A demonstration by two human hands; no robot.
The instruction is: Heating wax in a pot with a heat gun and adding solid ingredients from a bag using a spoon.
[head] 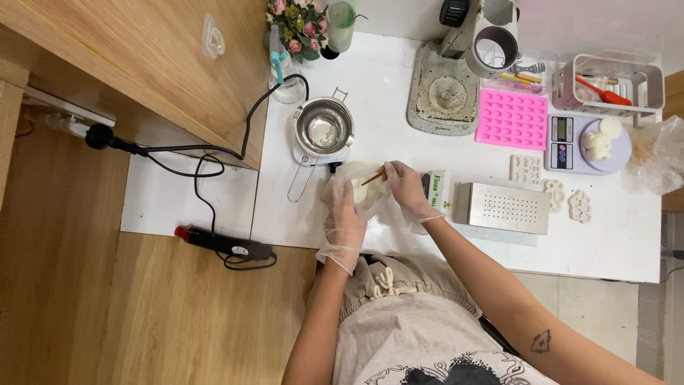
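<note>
while the gloved left hand point(345, 214) grips a clear plastic bag point(362, 184) on the white table point(399, 121), the gloved right hand point(405, 187) pinches a small wooden stick point(373, 177) inside it, just below the metal pot point(323, 127).

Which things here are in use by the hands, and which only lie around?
In use: left hand, right hand, clear plastic bag, brown stick.
Lying about: metal pot, pink silicone mould, kitchen scale, perforated metal box.
</note>
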